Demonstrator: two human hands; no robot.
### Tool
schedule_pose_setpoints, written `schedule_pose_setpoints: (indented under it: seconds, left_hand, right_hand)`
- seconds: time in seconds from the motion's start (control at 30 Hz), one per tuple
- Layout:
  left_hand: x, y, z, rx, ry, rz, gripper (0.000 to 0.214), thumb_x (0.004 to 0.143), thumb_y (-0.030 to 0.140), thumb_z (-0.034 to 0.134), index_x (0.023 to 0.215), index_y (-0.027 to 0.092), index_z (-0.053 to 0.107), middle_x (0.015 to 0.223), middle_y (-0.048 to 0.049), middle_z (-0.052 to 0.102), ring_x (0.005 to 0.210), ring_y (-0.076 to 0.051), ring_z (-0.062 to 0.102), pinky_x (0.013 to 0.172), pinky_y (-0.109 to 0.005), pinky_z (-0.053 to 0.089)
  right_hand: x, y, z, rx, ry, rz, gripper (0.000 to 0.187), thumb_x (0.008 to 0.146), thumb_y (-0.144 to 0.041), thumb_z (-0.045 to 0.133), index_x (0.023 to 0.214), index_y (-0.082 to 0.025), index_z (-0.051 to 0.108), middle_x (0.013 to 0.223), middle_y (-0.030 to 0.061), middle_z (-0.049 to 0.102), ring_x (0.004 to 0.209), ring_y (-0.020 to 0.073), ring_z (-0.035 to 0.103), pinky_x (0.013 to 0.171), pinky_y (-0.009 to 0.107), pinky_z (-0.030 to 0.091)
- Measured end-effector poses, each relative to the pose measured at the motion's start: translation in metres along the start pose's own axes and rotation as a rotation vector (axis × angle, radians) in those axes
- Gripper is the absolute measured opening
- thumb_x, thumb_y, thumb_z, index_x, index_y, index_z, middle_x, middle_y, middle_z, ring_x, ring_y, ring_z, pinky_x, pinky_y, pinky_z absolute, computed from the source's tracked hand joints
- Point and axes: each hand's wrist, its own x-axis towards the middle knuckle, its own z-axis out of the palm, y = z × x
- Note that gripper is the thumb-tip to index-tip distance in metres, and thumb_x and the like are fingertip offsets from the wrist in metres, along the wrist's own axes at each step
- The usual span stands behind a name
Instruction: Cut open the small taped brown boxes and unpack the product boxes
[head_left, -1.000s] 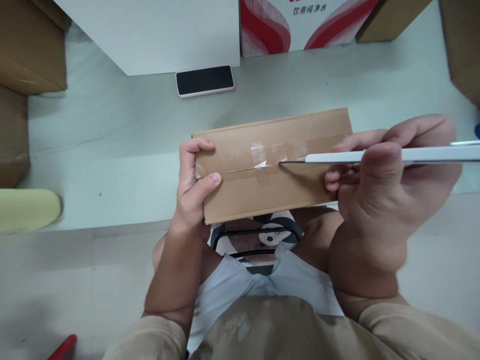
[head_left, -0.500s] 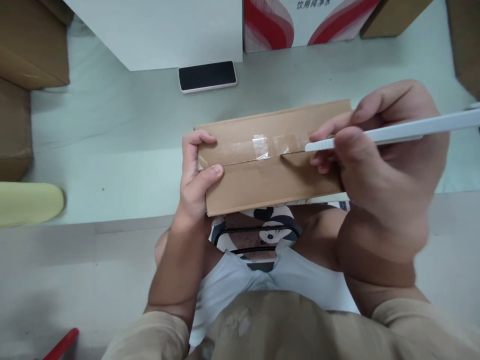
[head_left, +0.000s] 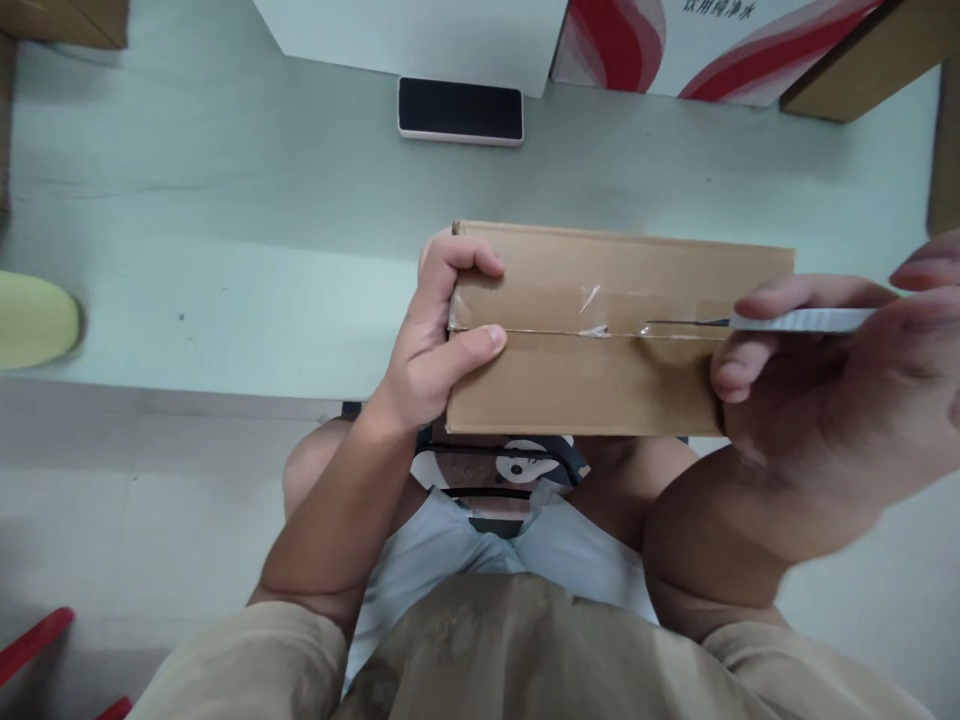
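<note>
A closed brown cardboard box [head_left: 592, 390] is held up in front of me, with clear tape over its centre seam. My left hand [head_left: 435, 345] grips the left end, thumb and fingers on its top face. In my right hand [head_left: 832, 400] is a white-handled utility knife [head_left: 795, 320], pinched between thumb and fingers. Its thin dark blade points left and lies close along the taped seam; whether the tip touches the tape I cannot tell. The lower right fingers rest by the box's right end. The tape looks wrinkled or torn near the middle.
A dark-screened phone [head_left: 460, 110] lies on the pale green table [head_left: 300, 230]. Behind it stand a white box [head_left: 427, 35] and a red-and-white carton [head_left: 720, 55]. Brown cartons [head_left: 862, 65] flank them. A yellow-green object [head_left: 34, 320] sits at the left edge.
The box appears shifted right and turned slightly clockwise in view, partly because the camera moved. My right hand and knife are farther right, and the blade now shows along the seam.
</note>
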Motion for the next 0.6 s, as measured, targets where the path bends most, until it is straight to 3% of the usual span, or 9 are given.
schedule_pose_setpoints:
  seconds: [0.1,0.2,0.43,0.6]
  left_hand:
    - [-0.001,-0.001,0.000,0.014,0.003,0.006,0.042,0.085,0.053,0.067,0.119,0.031,0.056,0.115,-0.0062,0.055,0.120,-0.031,0.054,0.109,-0.056,0.050]
    - [-0.001,-0.003,0.000,0.015,-0.005,0.018,0.041,0.087,0.052,0.065,0.120,0.031,0.055,0.114,-0.0061,0.054,0.119,-0.031,0.055,0.107,-0.055,0.051]
    - [0.000,-0.005,0.000,0.041,-0.014,0.028,0.044,0.086,0.057,0.063,0.120,0.030,0.053,0.115,-0.0064,0.052,0.118,-0.030,0.053,0.106,-0.056,0.050]
    - [-0.001,-0.001,0.003,-0.047,-0.003,-0.015,0.043,0.085,0.054,0.065,0.119,0.030,0.053,0.115,-0.0061,0.052,0.119,-0.031,0.055,0.105,-0.055,0.051]
  right_hand:
    - [0.001,0.000,-0.003,0.053,-0.119,0.107,0.024,0.087,-0.038,0.078,0.090,-0.022,0.061,0.077,-0.0066,0.051,0.070,0.0094,0.075,0.040,0.014,0.056]
    - [0.003,0.000,-0.008,0.059,-0.207,0.204,0.032,0.087,-0.042,0.077,0.092,-0.023,0.052,0.071,-0.0091,0.056,0.062,0.0103,0.073,0.038,0.016,0.056]
    - [0.001,-0.004,-0.009,0.038,-0.220,0.230,0.035,0.088,-0.044,0.076,0.091,-0.023,0.047,0.071,-0.0100,0.064,0.052,0.0087,0.068,0.037,0.017,0.054]
    - [0.001,-0.003,-0.006,0.036,-0.205,0.200,0.031,0.088,-0.040,0.075,0.092,-0.023,0.050,0.071,-0.0087,0.055,0.067,0.0114,0.075,0.043,0.016,0.059]
